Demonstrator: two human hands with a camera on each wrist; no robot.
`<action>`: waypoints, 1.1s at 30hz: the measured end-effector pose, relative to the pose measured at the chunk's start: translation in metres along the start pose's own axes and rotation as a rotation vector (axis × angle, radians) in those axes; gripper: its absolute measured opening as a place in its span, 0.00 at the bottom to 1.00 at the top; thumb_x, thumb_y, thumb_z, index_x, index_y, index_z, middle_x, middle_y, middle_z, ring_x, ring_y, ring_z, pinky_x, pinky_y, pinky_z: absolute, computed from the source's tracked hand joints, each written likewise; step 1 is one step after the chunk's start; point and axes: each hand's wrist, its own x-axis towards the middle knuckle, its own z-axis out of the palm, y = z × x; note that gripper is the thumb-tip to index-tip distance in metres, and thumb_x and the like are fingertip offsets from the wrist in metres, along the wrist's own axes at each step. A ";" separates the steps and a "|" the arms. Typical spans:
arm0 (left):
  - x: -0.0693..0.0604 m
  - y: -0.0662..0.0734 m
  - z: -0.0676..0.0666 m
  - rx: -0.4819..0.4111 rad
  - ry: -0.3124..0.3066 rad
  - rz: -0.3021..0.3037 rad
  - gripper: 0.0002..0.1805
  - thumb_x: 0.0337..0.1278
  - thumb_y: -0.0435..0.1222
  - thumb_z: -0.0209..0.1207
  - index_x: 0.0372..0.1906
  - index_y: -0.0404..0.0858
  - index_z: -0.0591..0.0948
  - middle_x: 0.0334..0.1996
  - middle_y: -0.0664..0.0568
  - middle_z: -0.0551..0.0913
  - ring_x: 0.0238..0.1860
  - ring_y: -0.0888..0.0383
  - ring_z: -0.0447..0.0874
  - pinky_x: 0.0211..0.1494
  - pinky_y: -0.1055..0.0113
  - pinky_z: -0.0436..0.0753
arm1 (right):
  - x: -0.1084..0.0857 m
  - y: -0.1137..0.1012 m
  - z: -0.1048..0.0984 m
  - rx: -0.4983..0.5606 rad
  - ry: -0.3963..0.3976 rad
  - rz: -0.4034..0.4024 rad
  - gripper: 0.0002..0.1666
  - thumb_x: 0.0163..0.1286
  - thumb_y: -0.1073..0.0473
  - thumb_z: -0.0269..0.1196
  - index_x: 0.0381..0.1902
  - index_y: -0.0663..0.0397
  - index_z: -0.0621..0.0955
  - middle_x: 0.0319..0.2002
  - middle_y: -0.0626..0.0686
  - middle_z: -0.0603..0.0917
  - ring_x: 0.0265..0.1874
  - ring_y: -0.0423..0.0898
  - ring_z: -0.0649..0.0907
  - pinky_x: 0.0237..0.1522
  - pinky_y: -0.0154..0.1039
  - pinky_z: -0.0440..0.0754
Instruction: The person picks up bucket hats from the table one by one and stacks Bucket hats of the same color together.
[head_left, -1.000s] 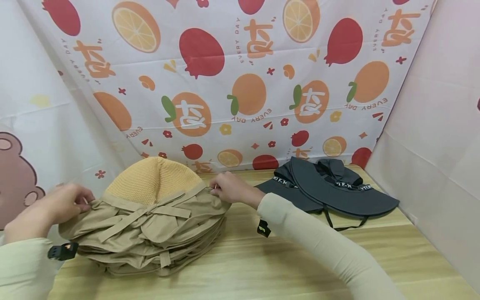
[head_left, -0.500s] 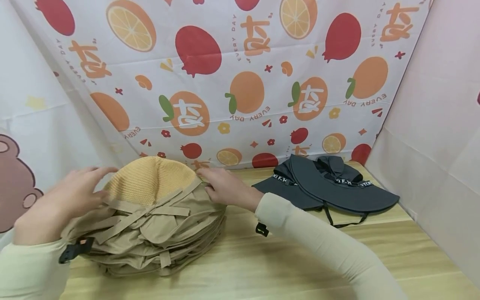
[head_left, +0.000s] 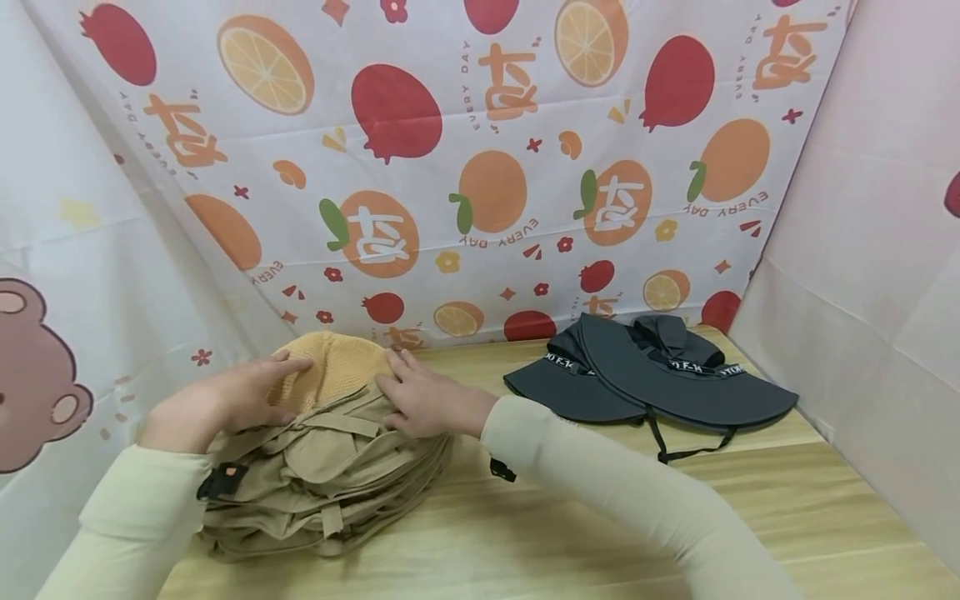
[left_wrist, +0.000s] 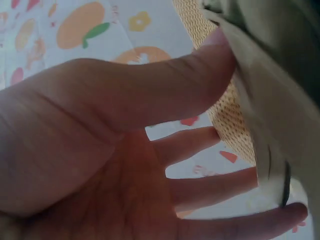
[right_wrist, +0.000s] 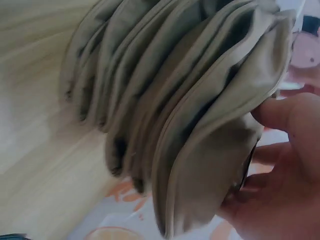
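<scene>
A stack of khaki cloth hats [head_left: 337,467] lies at the left of the table, with folded brims layered over one another. On top is a yellow woven crown [head_left: 341,367], and a cloth bow [head_left: 341,423] crosses its front. My left hand [head_left: 225,402] touches the crown's left side; in the left wrist view its long fingers [left_wrist: 215,192] are spread and nearly straight, the thumb against cloth. From the opposite side my right hand [head_left: 435,404] rests on the top hat with extended fingers. In the right wrist view that hand [right_wrist: 285,185] lies at the brim edges, its fingertips partly hidden.
Two dark grey wide-brimmed hats [head_left: 660,375] with lettered bands lie overlapped at the back right, a black cord [head_left: 686,454] trailing from them. Wood-patterned table [head_left: 570,542] extends in front. A fruit-print cloth [head_left: 480,183] hangs behind, with pale walls at both sides.
My left hand has let go of the brim's left edge and moved right onto the crown. The right hand has released the brim and shifted slightly left and down. The crown looks narrower and lower.
</scene>
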 end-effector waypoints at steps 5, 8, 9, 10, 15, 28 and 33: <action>0.005 -0.012 0.002 -0.033 -0.054 -0.005 0.45 0.55 0.41 0.72 0.75 0.30 0.65 0.72 0.16 0.55 0.68 0.14 0.58 0.66 0.22 0.63 | 0.007 0.010 0.007 0.114 -0.082 0.016 0.40 0.83 0.46 0.51 0.83 0.52 0.53 0.85 0.61 0.39 0.84 0.59 0.47 0.84 0.44 0.52; 0.007 -0.015 0.001 -0.059 -0.092 -0.024 0.45 0.57 0.41 0.71 0.76 0.32 0.64 0.72 0.17 0.56 0.68 0.15 0.60 0.63 0.24 0.69 | 0.010 0.013 0.011 0.155 -0.103 0.019 0.40 0.83 0.47 0.51 0.84 0.52 0.52 0.84 0.62 0.39 0.84 0.58 0.47 0.84 0.43 0.52; 0.008 -0.015 0.001 -0.084 -0.110 -0.039 0.45 0.58 0.41 0.70 0.77 0.33 0.63 0.73 0.17 0.55 0.64 0.16 0.67 0.59 0.27 0.75 | 0.011 0.013 0.012 0.166 -0.112 0.020 0.40 0.83 0.47 0.50 0.84 0.53 0.51 0.84 0.62 0.39 0.84 0.57 0.47 0.84 0.42 0.52; 0.008 -0.016 0.002 -0.096 -0.121 -0.047 0.45 0.59 0.40 0.70 0.77 0.34 0.63 0.73 0.16 0.54 0.62 0.18 0.70 0.55 0.32 0.80 | 0.012 0.013 0.013 0.176 -0.122 0.020 0.40 0.83 0.47 0.50 0.84 0.53 0.51 0.84 0.62 0.39 0.85 0.56 0.46 0.84 0.42 0.52; 0.007 -0.018 0.007 -0.102 -0.142 -0.067 0.44 0.60 0.41 0.70 0.78 0.35 0.63 0.73 0.18 0.55 0.60 0.22 0.73 0.45 0.45 0.83 | 0.013 0.014 0.021 0.224 -0.170 0.011 0.40 0.84 0.47 0.48 0.84 0.53 0.49 0.84 0.62 0.37 0.85 0.51 0.44 0.84 0.39 0.50; 0.009 -0.029 0.023 -0.142 -0.104 0.016 0.43 0.59 0.36 0.71 0.76 0.31 0.65 0.72 0.20 0.61 0.69 0.20 0.62 0.60 0.32 0.75 | 0.016 0.019 0.025 0.286 -0.247 0.006 0.40 0.84 0.46 0.47 0.85 0.49 0.48 0.85 0.59 0.36 0.85 0.48 0.45 0.84 0.38 0.50; 0.011 -0.031 0.026 -0.141 -0.110 0.018 0.43 0.59 0.38 0.71 0.76 0.31 0.65 0.72 0.20 0.61 0.67 0.22 0.65 0.56 0.39 0.78 | 0.016 0.019 0.029 0.276 -0.266 0.014 0.40 0.85 0.45 0.46 0.85 0.47 0.47 0.85 0.57 0.35 0.85 0.46 0.44 0.83 0.37 0.50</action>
